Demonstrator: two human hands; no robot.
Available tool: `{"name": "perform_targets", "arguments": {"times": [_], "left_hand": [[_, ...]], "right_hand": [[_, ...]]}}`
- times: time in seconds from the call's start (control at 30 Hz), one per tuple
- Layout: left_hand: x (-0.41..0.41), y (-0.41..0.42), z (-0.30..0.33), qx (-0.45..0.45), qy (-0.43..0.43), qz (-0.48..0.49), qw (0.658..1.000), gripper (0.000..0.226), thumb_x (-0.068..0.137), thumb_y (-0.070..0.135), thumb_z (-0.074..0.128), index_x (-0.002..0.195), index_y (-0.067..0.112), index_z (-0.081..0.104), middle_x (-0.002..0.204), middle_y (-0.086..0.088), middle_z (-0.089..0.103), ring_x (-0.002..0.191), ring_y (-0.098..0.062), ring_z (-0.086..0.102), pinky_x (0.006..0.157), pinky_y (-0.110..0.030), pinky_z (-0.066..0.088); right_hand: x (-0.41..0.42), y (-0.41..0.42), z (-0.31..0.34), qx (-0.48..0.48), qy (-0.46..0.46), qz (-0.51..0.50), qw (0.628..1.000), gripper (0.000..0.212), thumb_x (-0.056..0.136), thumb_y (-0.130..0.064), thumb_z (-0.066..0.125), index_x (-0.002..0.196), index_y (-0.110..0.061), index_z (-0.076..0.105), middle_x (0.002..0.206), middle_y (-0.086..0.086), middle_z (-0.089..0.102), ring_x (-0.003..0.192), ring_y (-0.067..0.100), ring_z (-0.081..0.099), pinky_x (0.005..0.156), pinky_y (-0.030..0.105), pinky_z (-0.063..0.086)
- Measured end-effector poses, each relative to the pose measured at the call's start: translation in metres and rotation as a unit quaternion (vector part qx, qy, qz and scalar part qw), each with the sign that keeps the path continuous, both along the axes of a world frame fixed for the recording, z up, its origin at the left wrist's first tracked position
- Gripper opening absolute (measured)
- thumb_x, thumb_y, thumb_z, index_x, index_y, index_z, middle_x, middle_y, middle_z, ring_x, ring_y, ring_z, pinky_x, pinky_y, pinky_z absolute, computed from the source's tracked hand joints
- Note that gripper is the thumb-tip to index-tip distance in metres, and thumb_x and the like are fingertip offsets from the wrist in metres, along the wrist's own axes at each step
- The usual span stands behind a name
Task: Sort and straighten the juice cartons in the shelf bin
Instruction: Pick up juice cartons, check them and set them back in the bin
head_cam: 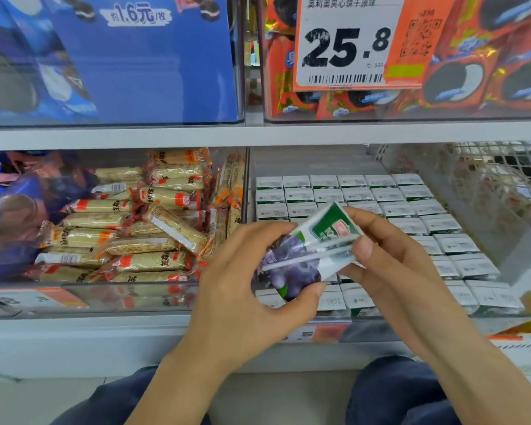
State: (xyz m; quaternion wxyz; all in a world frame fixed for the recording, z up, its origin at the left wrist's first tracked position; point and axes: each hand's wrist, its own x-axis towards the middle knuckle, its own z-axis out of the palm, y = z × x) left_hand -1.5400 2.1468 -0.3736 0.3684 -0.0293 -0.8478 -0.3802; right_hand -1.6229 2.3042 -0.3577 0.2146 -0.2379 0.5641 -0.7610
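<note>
i have one juice carton (311, 251) lifted clear of the shelf bin (485, 210), tilted, with its grape-printed face and white straw toward me. my left hand (242, 289) pinches its lower end between thumb and fingers; my right hand (387, 256) grips the upper end, thumb pressed on the front by the straw. the rest of the cartons (359, 194) stand packed in tidy rows, tops up, filling the bin behind and below my hands.

what could go wrong, as i judge it: the thumb on the straw could peel it off its glue. squeezing both ends could dent the soft carton. my hands hide the slot i mean to fill, so i may push the carton down onto a neighbour's top and skew a straight row, or seat it facing the wrong way.

around me: a clear divider (247, 191) separates this bin from wrapped snack bars (129, 234) heaped loosely on the left. a wire mesh basket (503, 167) sits to the right. the upper shelf edge (258, 136) and a hanging price card (350, 41) are above, limiting how high i can lift. the bin's clear front lip (411, 317) stands between me and the front row.
</note>
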Motion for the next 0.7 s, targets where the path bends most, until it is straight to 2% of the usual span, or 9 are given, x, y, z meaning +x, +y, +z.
{"name": "perform_targets", "arguments": {"times": [0.1, 0.17, 0.23, 0.3, 0.37, 0.47, 0.57, 0.7], "left_hand": [[0.0024, 0.0013, 0.0035, 0.099, -0.001, -0.024, 0.995, 0.045, 0.068, 0.032, 0.071, 0.111, 0.031, 0.058, 0.101, 0.011, 0.063, 0.094, -0.001, 0.060, 0.070, -0.005, 0.045], [0.0037, 0.0029, 0.0033, 0.158, -0.035, -0.043, 0.986, 0.043, 0.066, 0.039, 0.071, 0.108, 0.036, 0.060, 0.096, 0.008, 0.067, 0.091, -0.012, 0.065, 0.069, -0.016, 0.051], [0.0046, 0.0034, 0.0027, 0.184, -0.072, -0.055, 0.979, 0.041, 0.065, 0.045, 0.069, 0.105, 0.038, 0.063, 0.095, 0.008, 0.069, 0.089, -0.015, 0.066, 0.074, -0.025, 0.053], [0.0046, 0.0026, 0.0033, 0.185, -0.102, -0.069, 0.975, 0.041, 0.067, 0.048, 0.066, 0.108, 0.045, 0.061, 0.103, 0.014, 0.067, 0.096, -0.011, 0.065, 0.081, -0.025, 0.052], [0.0041, 0.0018, 0.0054, 0.169, -0.117, -0.089, 0.975, 0.041, 0.072, 0.048, 0.063, 0.113, 0.052, 0.057, 0.112, 0.021, 0.063, 0.107, -0.004, 0.060, 0.088, -0.020, 0.048], [0.0038, -0.0014, 0.0078, 0.185, -0.117, -0.111, 0.969, 0.043, 0.079, 0.048, 0.060, 0.122, 0.047, 0.055, 0.124, 0.025, 0.058, 0.120, 0.000, 0.053, 0.097, -0.017, 0.042], [0.0049, -0.0049, 0.0094, 0.206, -0.116, -0.128, 0.963, 0.046, 0.081, 0.048, 0.060, 0.126, 0.044, 0.054, 0.125, 0.020, 0.060, 0.120, -0.004, 0.054, 0.099, -0.022, 0.044], [0.0072, -0.0049, 0.0115, 0.187, -0.126, -0.147, 0.963, 0.060, 0.077, 0.047, 0.068, 0.133, 0.042, 0.048, 0.129, 0.019, 0.057, 0.123, -0.005, 0.052, 0.099, -0.028, 0.047]], "right_hand": [[0.0024, -0.0025, -0.0006, -0.002, 0.007, 0.023, 1.000, 0.070, 0.055, -0.048, 0.087, 0.116, -0.020, 0.066, 0.112, 0.007, 0.070, 0.104, 0.022, 0.065, 0.079, 0.030, 0.055], [0.0046, -0.0040, -0.0020, 0.018, 0.015, 0.025, 0.999, 0.066, 0.054, -0.053, 0.085, 0.111, -0.025, 0.069, 0.112, 0.002, 0.071, 0.106, 0.018, 0.065, 0.080, 0.026, 0.054], [0.0068, -0.0051, -0.0027, 0.026, 0.018, 0.031, 0.999, 0.061, 0.054, -0.058, 0.083, 0.107, -0.030, 0.071, 0.110, -0.001, 0.071, 0.107, 0.015, 0.065, 0.080, 0.020, 0.052], [0.0070, -0.0057, -0.0034, 0.020, 0.026, 0.023, 0.999, 0.059, 0.055, -0.056, 0.083, 0.106, -0.030, 0.071, 0.108, 0.000, 0.072, 0.104, 0.015, 0.066, 0.079, 0.019, 0.052], [0.0059, -0.0057, -0.0040, 0.018, 0.039, -0.001, 0.999, 0.052, 0.055, -0.047, 0.085, 0.103, -0.032, 0.072, 0.103, -0.001, 0.073, 0.097, 0.013, 0.067, 0.074, 0.017, 0.052], [0.0045, -0.0059, -0.0047, 0.037, 0.054, -0.038, 0.997, 0.041, 0.057, -0.037, 0.077, 0.097, -0.037, 0.072, 0.096, -0.005, 0.074, 0.090, 0.008, 0.069, 0.070, 0.016, 0.052], [0.0048, -0.0065, -0.0059, 0.092, 0.106, -0.074, 0.987, 0.044, 0.055, -0.041, 0.076, 0.098, -0.035, 0.068, 0.095, -0.009, 0.072, 0.090, 0.008, 0.068, 0.076, 0.018, 0.053], [0.0086, -0.0076, -0.0061, 0.154, 0.199, -0.082, 0.964, 0.050, 0.057, -0.039, 0.079, 0.103, -0.036, 0.060, 0.099, -0.015, 0.068, 0.095, 0.007, 0.064, 0.082, 0.018, 0.050]]}}
